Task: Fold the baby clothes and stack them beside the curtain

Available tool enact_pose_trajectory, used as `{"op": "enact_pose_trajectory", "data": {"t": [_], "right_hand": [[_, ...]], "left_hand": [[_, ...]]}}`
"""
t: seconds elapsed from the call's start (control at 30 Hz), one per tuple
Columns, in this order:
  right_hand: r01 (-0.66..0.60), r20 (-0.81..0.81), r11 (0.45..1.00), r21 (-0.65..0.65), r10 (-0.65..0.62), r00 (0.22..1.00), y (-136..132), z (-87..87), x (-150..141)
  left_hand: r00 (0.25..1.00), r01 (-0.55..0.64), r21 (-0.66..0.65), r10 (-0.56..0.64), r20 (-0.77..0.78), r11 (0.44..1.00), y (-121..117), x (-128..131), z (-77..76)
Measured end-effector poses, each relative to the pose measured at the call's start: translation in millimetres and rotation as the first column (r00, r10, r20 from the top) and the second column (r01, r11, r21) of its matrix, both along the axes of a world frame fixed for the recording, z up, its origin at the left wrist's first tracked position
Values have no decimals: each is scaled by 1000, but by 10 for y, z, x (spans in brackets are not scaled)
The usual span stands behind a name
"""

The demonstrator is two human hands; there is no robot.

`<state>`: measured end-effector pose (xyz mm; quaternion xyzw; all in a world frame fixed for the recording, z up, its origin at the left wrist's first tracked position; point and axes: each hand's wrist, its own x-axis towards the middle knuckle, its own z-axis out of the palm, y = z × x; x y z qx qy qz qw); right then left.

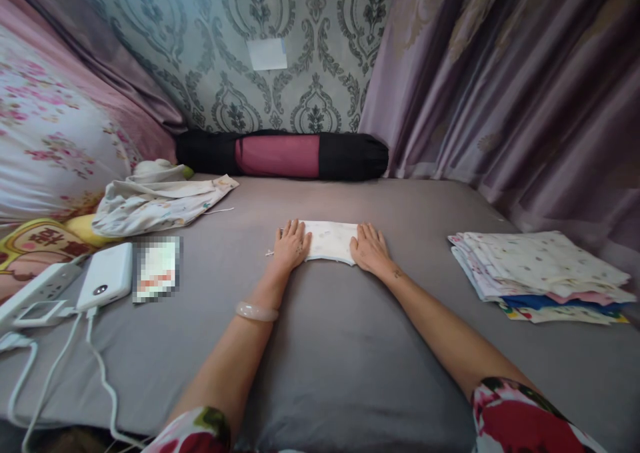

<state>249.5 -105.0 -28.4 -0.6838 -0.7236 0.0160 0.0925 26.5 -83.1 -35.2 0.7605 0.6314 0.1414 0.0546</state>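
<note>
A small folded white cloth [329, 240] lies on the grey bed sheet [340, 346] in front of me. My left hand [291, 245] rests flat on its left end, fingers stretched out. On the cloth's right end my right hand [369, 248] lies flat too, fingers together and extended. A pale bangle [256, 312] circles my left wrist. Neither hand grips anything.
A stack of folded cloths [543, 276] sits at the right. A crumpled pale garment [160, 203] lies at the left, beside floral pillows [45, 133]. A white power bank [106, 276], power strip [37, 290] and cables lie at the near left. A black-and-maroon roll [280, 154] lies against the wall.
</note>
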Motion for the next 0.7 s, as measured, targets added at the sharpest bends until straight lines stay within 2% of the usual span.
{"op": "enact_pose_trajectory", "data": {"t": [0.17,0.37,0.53,0.7], "right_hand": [[-45,-5,998,43,45,999,46,87,-61],[6,-11,1000,-6,-6,1000,38,-7,-106],[16,-2,1000,-5,-16,1000,20,-26,-102],[23,22,999,-43,-22,1000,40,59,-138]], "left_hand": [[999,41,152,-42,2,987,-46,17,23],[998,48,33,-47,-32,998,-60,27,-3],[999,43,42,-42,-30,998,-65,36,15],[999,42,81,-43,3,996,-62,36,13]]}}
